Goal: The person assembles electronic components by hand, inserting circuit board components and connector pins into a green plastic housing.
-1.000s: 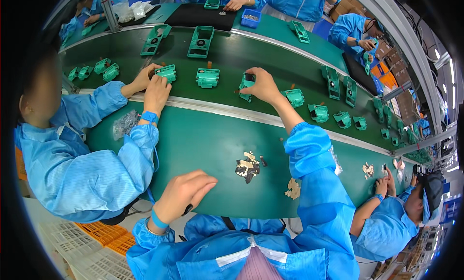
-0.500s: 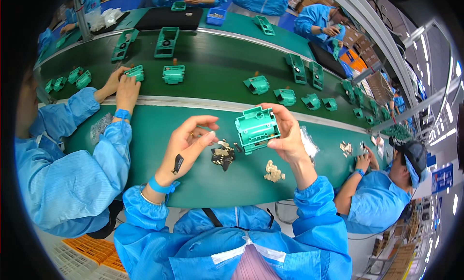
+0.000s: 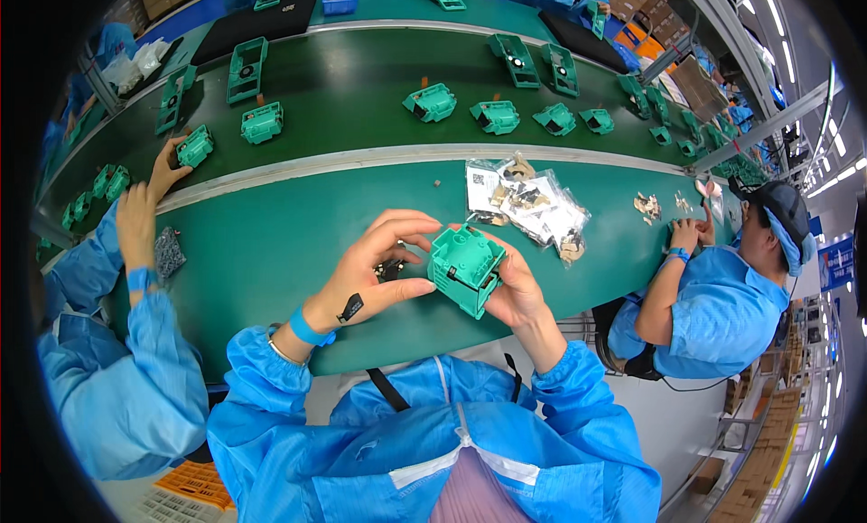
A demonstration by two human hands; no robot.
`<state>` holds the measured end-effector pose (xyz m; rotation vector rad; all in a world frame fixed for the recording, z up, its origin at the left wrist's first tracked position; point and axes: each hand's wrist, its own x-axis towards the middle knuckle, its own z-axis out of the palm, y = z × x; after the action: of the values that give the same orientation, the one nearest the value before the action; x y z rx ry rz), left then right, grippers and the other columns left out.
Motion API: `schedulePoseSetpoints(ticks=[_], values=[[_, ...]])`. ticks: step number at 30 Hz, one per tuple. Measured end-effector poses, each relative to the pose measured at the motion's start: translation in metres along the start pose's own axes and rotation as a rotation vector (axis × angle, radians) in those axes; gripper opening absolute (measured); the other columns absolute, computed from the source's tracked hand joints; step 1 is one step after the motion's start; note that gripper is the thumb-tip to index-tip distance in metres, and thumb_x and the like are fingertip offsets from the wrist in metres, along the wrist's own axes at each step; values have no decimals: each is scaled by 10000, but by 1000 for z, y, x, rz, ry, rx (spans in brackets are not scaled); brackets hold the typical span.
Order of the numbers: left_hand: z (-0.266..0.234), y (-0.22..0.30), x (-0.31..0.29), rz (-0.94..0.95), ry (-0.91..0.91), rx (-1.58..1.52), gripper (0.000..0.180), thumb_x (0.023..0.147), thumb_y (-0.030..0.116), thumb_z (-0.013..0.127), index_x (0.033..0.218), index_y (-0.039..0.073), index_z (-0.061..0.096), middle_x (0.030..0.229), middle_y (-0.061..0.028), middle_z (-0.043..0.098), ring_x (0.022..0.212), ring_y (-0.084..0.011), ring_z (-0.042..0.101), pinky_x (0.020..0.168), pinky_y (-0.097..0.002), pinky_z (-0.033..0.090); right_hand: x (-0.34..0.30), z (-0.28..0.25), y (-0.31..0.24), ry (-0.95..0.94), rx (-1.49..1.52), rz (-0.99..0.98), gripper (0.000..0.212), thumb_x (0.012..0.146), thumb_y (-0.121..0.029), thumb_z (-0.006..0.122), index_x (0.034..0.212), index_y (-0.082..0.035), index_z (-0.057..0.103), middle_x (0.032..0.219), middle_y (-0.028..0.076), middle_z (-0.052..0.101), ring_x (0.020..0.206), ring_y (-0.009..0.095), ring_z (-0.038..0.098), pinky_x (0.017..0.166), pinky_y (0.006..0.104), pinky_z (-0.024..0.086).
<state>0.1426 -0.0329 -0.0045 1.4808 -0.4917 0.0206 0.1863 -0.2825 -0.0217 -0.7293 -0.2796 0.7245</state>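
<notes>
Smooth green tabletop [image 3: 298, 216] | right hand [image 3: 524, 293] grips boxy, ribbed plastic housing [image 3: 466, 259] | left hand [image 3: 366, 268] curved, unclasped, just beside it

Bright, fairly even white light fell across the worktop [image 3: 289, 238], with strip lamps [image 3: 784, 41] glaring at upper right. Plastic bags [image 3: 540, 218] threw back pale highlights. The green case [image 3: 465, 259] looked sharp, the left co-worker's sleeve [image 3: 149, 342] softer; fisheye distortion bowed the metal rail [image 3: 379, 155].

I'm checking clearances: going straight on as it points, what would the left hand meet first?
Probably the green housing held in the right hand; depth is unclear, so the left hand may already touch it.
</notes>
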Motion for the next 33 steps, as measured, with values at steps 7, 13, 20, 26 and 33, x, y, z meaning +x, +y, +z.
schedulePoseSetpoints(ticks=[7,13,20,26,33], values=[[-4,0,-3,5,-152,215,630,752,119,896,1332,94,653,1454,-93,480,1180,-225,569,936,-348,519,-3,-12,18,23,80,114,903,881,-451,782,1496,77,384,1422,180,560,1318,283,568,1132,448,465],[8,-7,-16,191,-179,302,659,726,137,912,1334,109,657,1443,-121,495,1246,-278,551,982,-387,508,-15,-18,19,-27,-14,162,884,895,-421,782,1512,62,374,1452,178,541,1307,281,583,1106,427,493],[31,-3,-62,-77,29,337,835,696,170,936,1422,49,543,1475,-157,466,1283,-284,549,1021,-405,511,-31,-16,18,-110,-194,39,820,887,-219,802,1538,23,366,1541,182,465,1446,269,433,1198,402,356],[65,-17,-90,-166,160,332,967,653,108,946,1484,49,455,1480,-154,467,1284,-285,553,1052,-416,493,-47,-18,31,-120,-526,-28,786,877,-32,760,1544,10,348,1557,179,435,1461,272,408,1214,401,325],[91,-25,-80,-144,250,561,969,650,85,932,1490,46,450,1449,-160,519,1276,-295,564,984,-396,499,-59,-22,34,26,-933,-85,799,853,-107,793,1524,-3,371,1497,154,495,1328,299,527,1082,419,447]])
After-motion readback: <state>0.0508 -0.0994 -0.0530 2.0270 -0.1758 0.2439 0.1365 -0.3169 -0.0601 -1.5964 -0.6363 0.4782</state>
